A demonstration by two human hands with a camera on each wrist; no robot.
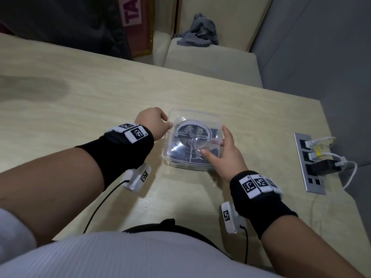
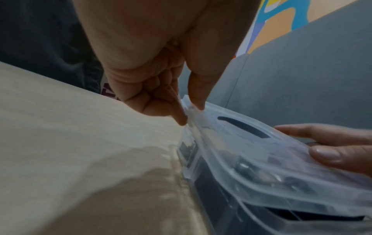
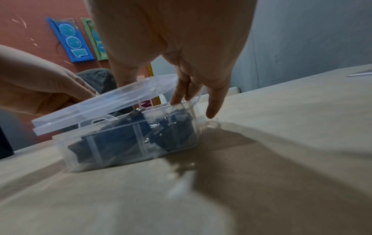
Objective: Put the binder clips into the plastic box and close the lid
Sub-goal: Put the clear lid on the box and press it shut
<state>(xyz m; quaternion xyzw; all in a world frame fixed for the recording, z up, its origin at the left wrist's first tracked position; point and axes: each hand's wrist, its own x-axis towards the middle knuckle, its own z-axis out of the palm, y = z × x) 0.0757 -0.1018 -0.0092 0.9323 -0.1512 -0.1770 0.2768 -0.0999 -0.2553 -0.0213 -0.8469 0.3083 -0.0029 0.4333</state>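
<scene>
A clear plastic box (image 1: 186, 166) stands on the pale wooden table, with several black binder clips (image 3: 171, 132) inside its compartments. Its clear lid (image 1: 194, 117) lies over the box, tilted and ajar; in the right wrist view the lid (image 3: 112, 101) is raised along one side above the box (image 3: 120, 152). My left hand (image 1: 167, 121) pinches the lid's left edge (image 2: 187, 111) between thumb and fingers. My right hand (image 1: 218, 143) is at the box's right side, thumb on the lid, straight fingers (image 3: 181, 93) touching the right rim.
A metal socket panel (image 1: 310, 163) with plugs and white cables is set into the table at the right, near the table's edge. A cream bench with a grey cloth (image 1: 198, 33) stands beyond the far edge. Bare tabletop lies to the left and in front.
</scene>
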